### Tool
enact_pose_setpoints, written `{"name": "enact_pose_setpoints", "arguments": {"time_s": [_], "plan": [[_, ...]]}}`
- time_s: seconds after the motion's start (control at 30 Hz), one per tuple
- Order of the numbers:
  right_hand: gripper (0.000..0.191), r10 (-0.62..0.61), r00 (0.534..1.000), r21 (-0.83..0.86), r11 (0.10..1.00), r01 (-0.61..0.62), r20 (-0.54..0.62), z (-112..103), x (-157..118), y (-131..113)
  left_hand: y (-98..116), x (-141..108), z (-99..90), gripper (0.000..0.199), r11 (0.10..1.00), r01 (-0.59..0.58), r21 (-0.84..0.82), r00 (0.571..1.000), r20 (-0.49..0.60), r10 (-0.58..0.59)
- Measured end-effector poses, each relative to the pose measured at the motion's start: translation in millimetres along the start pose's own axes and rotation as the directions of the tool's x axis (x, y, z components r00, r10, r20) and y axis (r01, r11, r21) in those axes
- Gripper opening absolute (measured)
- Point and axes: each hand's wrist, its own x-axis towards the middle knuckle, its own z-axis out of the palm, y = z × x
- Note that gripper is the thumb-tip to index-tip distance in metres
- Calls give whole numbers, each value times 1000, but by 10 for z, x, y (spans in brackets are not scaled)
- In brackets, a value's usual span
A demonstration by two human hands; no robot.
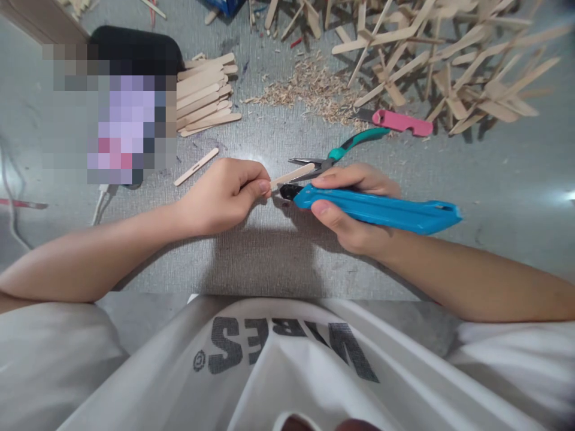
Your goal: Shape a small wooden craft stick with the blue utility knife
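Between thumb and fingers, my left hand (233, 194) pinches one end of a flat wooden stick (294, 175), which points up to the right. My right hand (354, 206) is wrapped round a blue utility knife (381, 211). The knife's dark tip is close to the stick, just right of my left fingertips; whether the blade touches the wood I cannot tell. Behind the stick lie pliers (332, 154) with green handles, jaws pointing left. A single stick with a slot in it (196, 167) rests on the table left of my left hand.
Wood shavings (309, 90) and a pink folding knife (403, 123) lie beyond the pliers. Joined sticks (449, 66) crowd the back right. A stack of sticks (206, 99) sits back left, beside a black object (137, 48) and a blurred patch. A cable (99, 203) runs along the grey table (265, 257).
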Motion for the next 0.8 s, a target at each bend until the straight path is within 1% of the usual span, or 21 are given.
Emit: {"name": "enact_pose_setpoints", "arguments": {"time_s": [0.23,0.33,0.43,0.53,0.57,0.63,0.73,0.8], "plan": [[28,-91,996,44,995,90,22,18,50,43,11,19,-33,25,996,4,-88,1000,24,-2],[30,-141,990,61,988,140,23,34,79,54,27,26,-51,25,989,47,-142,998,55,-40],[34,-220,974,82,973,216,47,45,109,34,49,31,-63,25,979,95,-179,993,90,-80],[35,-233,971,79,971,228,61,47,115,-20,56,34,-55,23,970,109,-218,992,88,-92],[33,-219,974,68,974,215,51,46,109,-40,54,33,-49,22,968,108,-228,993,80,-92],[28,-150,988,70,987,148,23,44,86,-71,47,29,-38,21,965,109,-239,993,69,-95],[28,-21,1000,125,992,22,-6,43,43,-84,43,19,-30,20,962,121,-244,992,68,-108],[29,38,999,176,984,-35,-15,48,21,-68,47,16,-27,20,959,131,-253,990,76,-115]]}}
